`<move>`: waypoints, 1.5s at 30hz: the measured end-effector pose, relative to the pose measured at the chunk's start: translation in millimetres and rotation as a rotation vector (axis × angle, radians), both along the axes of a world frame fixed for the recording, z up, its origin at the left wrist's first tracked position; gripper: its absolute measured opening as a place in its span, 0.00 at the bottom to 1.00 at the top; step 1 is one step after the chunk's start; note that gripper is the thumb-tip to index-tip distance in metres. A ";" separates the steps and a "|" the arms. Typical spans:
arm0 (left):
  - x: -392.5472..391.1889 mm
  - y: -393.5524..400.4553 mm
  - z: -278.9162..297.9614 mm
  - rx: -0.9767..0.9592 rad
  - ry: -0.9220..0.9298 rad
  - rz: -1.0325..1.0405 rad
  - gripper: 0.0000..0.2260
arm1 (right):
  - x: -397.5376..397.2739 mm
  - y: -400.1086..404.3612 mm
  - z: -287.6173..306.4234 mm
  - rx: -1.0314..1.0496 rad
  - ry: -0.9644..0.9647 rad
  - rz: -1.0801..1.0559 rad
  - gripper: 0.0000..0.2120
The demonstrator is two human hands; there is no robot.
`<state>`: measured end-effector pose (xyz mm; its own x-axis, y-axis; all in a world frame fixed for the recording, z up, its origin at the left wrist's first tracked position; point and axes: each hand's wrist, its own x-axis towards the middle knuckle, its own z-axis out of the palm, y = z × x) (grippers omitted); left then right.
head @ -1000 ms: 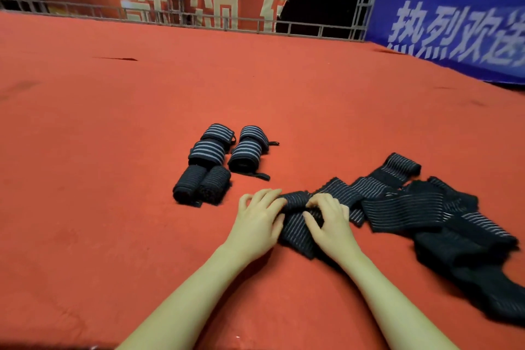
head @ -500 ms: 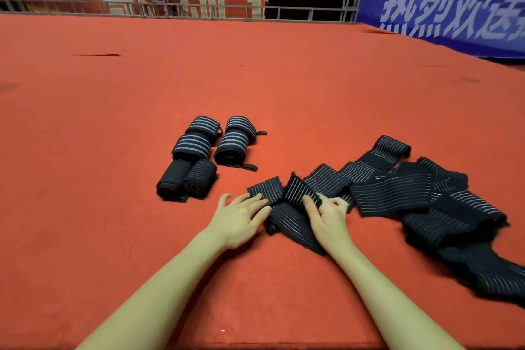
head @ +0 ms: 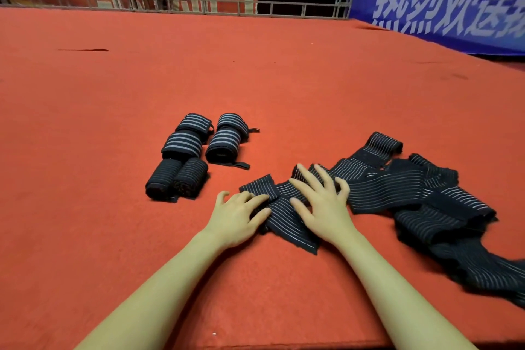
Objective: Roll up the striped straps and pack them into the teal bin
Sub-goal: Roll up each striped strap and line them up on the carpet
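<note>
A black strap with thin white stripes (head: pixel 287 224) lies flat on the red carpet in front of me. My left hand (head: pixel 237 214) rests on its left edge with fingers straight. My right hand (head: pixel 322 202) presses flat on it with fingers spread. A loose pile of unrolled striped straps (head: pixel 426 202) spreads to the right. Several rolled straps (head: pixel 196 153) lie in a cluster to the left of my hands. No teal bin is in view.
The red carpet (head: pixel 113 122) stretches far ahead and to the left. A metal railing (head: pixel 170 6) with red and blue banners (head: pixel 443 0) runs along the far edge. The carpet's near edge shows at the bottom right.
The strap end that was bunched under my fingers now lies spread flat. My right hand has opened and moved forward onto it. My left hand stays at the strap's left edge.
</note>
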<state>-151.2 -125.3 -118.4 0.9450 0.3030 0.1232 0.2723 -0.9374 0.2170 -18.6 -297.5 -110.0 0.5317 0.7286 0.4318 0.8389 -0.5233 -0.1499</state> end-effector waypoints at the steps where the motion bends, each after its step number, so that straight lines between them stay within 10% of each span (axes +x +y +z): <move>1: 0.2 -0.4 -0.9 0.000 0.005 -0.006 0.36 | 0.7 0.5 -1.8 -0.102 0.023 0.002 0.28; 4: -1.6 -2.3 -6.6 -0.005 0.028 -0.019 0.33 | -1.0 1.0 -11.8 -0.228 0.063 0.060 0.37; 11: 12.6 13.6 -4.0 0.013 -0.129 0.063 0.15 | -12.0 1.6 -0.2 0.306 0.386 0.223 0.03; 16: 17.6 27.2 -7.7 -0.017 -0.335 0.134 0.09 | -24.7 3.7 6.7 0.564 0.309 0.163 0.09; 24: 14.8 18.6 19.4 -0.127 -0.614 0.153 0.07 | -16.8 -7.5 -8.8 0.293 0.195 -0.108 0.07; 29: -1.6 17.1 41.4 -0.128 -0.692 0.107 0.14 | -24.5 9.2 2.6 0.310 0.190 -0.024 0.22; 36: -39.6 14.3 20.6 -0.046 -0.338 -0.289 0.16 | -32.8 29.5 21.1 0.307 0.291 0.066 0.22; 42: -49.7 2.2 -5.6 -0.037 -0.365 -0.059 0.15 | -47.0 29.7 -5.1 0.053 0.250 0.053 0.09; 45: -42.8 -2.4 -7.0 -0.051 -0.329 0.117 0.15 | -47.6 29.0 -7.5 0.045 0.233 0.009 0.17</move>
